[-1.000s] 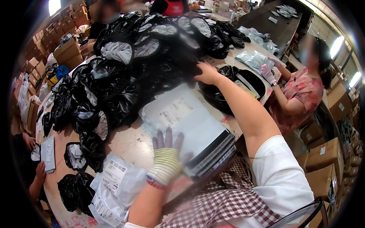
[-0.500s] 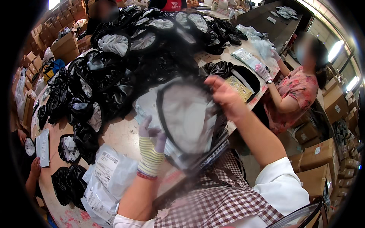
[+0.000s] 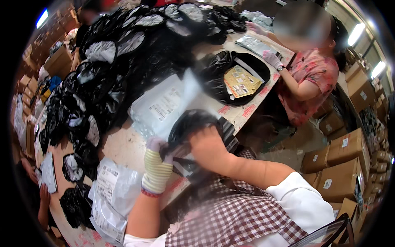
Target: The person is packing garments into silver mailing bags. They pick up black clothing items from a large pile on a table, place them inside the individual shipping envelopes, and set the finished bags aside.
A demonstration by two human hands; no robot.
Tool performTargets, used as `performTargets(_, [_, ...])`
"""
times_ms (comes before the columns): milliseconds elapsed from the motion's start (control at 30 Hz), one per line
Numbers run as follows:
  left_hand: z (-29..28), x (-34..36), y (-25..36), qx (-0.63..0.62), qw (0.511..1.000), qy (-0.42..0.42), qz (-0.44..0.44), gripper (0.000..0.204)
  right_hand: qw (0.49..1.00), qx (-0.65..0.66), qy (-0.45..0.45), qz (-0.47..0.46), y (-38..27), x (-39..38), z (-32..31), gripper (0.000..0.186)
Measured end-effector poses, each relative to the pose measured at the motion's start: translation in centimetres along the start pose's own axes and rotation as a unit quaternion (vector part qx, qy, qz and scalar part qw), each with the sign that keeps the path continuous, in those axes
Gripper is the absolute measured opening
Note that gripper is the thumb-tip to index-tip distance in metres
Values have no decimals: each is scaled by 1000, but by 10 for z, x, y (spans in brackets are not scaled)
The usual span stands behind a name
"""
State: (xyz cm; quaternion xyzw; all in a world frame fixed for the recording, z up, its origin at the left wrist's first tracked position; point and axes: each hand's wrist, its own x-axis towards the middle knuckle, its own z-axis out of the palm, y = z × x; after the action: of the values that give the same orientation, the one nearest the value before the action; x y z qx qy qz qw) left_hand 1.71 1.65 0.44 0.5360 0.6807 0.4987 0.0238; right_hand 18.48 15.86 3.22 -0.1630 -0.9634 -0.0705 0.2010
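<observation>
Black plastic bag (image 3: 187, 123), glossy and partly blurred, held just above the near edge of the table (image 3: 123, 146), at about 6 o'clock from the white mailer (image 3: 162, 105) lying flat with its label up. Left hand (image 3: 158, 164), in a striped knit glove, closed on the bag's lower left edge; right hand (image 3: 207, 142), bare, clamped on the bag's right side, fingers hidden in the folds. Heap of black bags (image 3: 119, 57) at 11 o'clock, covering most of the table. More white mailers (image 3: 109, 193) at 7 o'clock, half over the table edge. A co-worker's gloved hand (image 3: 272, 59) at 2 o'clock, by an open black bag with a yellow card (image 3: 242, 80). Cardboard boxes (image 3: 341, 160) at 4 o'clock on the floor.

To be done well — probably by keeping both grips near the bag's mouth, holding the film taut rather than bunched, and keeping the label on the mailer uncovered.
</observation>
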Motion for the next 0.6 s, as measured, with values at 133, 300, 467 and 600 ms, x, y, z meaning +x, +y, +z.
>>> performTargets(133, [12, -10, -16, 16, 999, 31, -38, 33, 995, 31, -31, 88, 32, 23, 6, 26])
performTargets(300, [7, -4, -6, 21, 983, 15, -182, 64, 992, 103, 57, -48, 32, 21, 15, 34])
performTargets(467, [7, 12, 0, 53, 996, 44, 58, 61, 971, 216, -80, -65, 8, 10, 12, 39])
performTargets(600, [6, 16, 5, 2, 998, -34, 47, 50, 925, 354, 15, -135, 30, 13, 15, 38])
